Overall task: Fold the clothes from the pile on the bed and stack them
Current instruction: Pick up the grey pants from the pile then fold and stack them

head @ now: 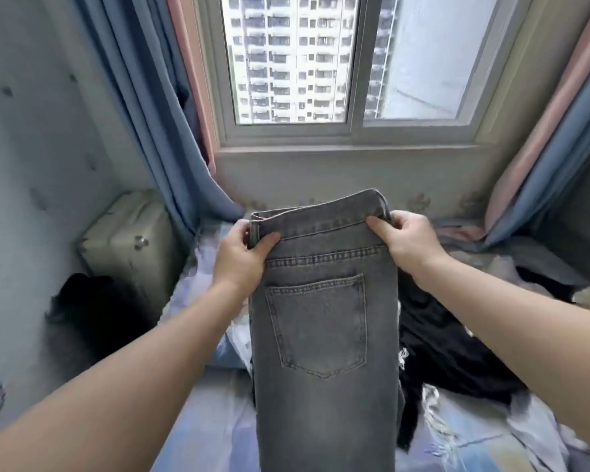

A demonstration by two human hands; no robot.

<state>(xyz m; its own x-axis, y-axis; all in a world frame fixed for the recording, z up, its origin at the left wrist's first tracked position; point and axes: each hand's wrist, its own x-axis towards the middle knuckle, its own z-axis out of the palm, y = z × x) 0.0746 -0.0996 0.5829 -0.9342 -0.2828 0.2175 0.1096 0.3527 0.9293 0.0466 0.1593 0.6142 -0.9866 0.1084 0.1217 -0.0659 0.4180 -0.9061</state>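
A pair of grey jeans (324, 321) hangs in front of me, folded lengthwise with a back pocket facing me. My left hand (242, 253) grips the left end of the waistband, thumb on the front. My right hand (406, 240) pinches the right end of the waistband. The legs drop out of view at the bottom edge. Behind the jeans, a pile of dark clothes (450, 349) lies on the bed (205, 420), partly hidden by the denim.
The bed has a pale blue patterned sheet. A beige suitcase (126, 240) stands at the left by the wall, with a black object (92, 311) below it. Blue and pink curtains (170, 137) flank the window (348, 63) ahead. More crumpled fabric (538, 264) lies at the right.
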